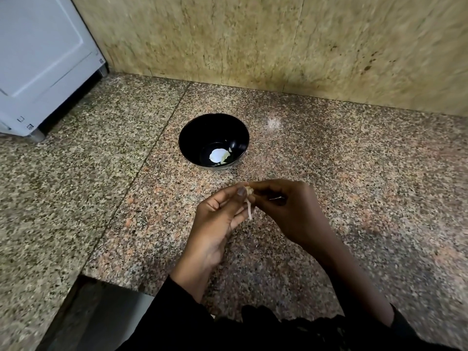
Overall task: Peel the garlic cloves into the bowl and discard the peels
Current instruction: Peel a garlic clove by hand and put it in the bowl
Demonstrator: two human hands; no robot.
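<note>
Black long sleeves [177,307] cover both forearms to the wrists, leaving each hand [215,224] bare

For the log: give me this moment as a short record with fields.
surface: granite counter
bowl: black bowl, upright, beyond the hands
bowl contents: pale piece, likely garlic
left hand: pinching the clove
right hand: pinching the same clove
peel: thin strip hanging below the clove
stage: peeling under way
</note>
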